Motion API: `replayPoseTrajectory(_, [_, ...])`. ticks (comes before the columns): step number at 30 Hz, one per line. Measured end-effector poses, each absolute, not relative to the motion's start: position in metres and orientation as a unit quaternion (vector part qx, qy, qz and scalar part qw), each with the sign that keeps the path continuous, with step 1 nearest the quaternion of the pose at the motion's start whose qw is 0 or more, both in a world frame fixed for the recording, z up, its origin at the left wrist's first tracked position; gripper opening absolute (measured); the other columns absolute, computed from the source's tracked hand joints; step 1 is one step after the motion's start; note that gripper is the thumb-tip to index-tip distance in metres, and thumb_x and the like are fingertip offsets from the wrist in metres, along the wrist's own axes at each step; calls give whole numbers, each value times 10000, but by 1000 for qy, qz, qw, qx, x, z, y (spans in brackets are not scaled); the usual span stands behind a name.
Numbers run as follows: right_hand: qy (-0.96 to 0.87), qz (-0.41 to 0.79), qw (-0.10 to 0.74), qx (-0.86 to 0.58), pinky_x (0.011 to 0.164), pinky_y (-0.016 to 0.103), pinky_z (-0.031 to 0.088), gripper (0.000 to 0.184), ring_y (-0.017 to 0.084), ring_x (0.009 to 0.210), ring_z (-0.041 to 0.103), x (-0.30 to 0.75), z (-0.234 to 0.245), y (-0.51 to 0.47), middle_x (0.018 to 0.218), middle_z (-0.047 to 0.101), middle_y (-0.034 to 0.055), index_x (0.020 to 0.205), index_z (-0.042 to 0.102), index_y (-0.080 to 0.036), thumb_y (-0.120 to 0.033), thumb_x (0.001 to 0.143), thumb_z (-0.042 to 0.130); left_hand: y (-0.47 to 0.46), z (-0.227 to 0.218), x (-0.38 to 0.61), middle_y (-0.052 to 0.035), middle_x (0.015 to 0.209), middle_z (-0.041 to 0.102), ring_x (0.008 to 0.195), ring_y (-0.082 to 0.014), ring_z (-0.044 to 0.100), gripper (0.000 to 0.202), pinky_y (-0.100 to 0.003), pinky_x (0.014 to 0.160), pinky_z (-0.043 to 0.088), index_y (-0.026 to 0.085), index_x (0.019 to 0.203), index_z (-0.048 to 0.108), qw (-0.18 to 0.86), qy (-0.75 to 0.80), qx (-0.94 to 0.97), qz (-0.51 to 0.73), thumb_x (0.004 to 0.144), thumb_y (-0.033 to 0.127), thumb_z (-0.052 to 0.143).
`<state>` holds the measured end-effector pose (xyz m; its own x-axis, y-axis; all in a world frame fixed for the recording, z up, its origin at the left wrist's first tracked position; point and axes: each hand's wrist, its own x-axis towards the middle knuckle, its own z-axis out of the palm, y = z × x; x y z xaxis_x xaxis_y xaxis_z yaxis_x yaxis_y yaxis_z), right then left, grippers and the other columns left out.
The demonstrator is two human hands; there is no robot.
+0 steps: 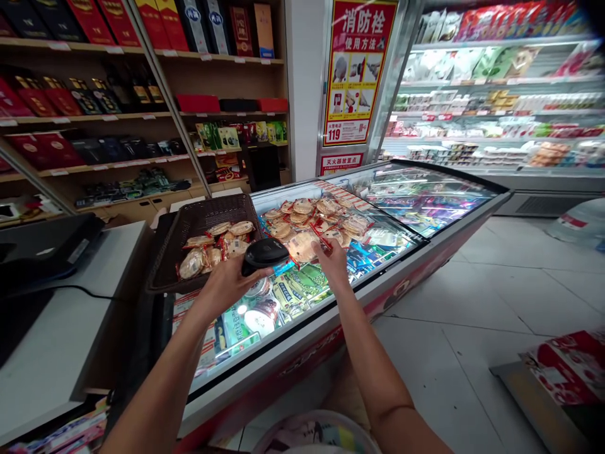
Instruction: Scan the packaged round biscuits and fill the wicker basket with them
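My left hand (225, 285) is closed around a black handheld scanner (263, 254), held over the glass lid of a chest freezer (331, 296). My right hand (329, 260) grips a round packaged pastry (303, 246) with a red-edged wrapper just right of the scanner head. Behind it, a pile of the same wrapped pastries (316, 217) lies on the freezer lid. A dark brown woven basket (179, 236) to the left holds several more wrapped pastries (212, 246).
A white counter (57, 328) with a black device (47, 249) stands at left. Wooden shelves with boxed goods (94, 94) line the back wall. An open chiller with packaged food (496, 94) fills the right. A red box (562, 372) sits on the tiled floor.
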<state>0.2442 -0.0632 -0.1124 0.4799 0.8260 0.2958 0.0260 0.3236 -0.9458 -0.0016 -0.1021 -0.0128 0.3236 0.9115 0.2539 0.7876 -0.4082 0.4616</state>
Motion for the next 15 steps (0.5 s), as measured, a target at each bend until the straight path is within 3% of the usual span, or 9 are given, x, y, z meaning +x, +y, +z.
replayPoseTrajectory(8, [-486, 259, 659, -513, 576, 304, 565, 482, 174, 649, 657, 194, -104, -55, 852, 670, 26, 1030, 624, -205, -599, 765, 708, -113, -27, -52, -21, 584, 634, 608, -249, 625, 564, -281, 558, 356, 204, 842, 629, 116, 573, 764, 273, 759, 754, 538])
replayPoseTrajectory(15, [-540, 294, 596, -517, 667, 322, 572, 412, 204, 740, 712, 93, -95, 15, 857, 691, 25, 1124, 602, -209, -464, 812, 688, -142, -41, -132, -11, 558, 618, 569, -241, 598, 617, -279, 531, 360, 202, 850, 654, 116, 634, 704, 297, 763, 797, 512])
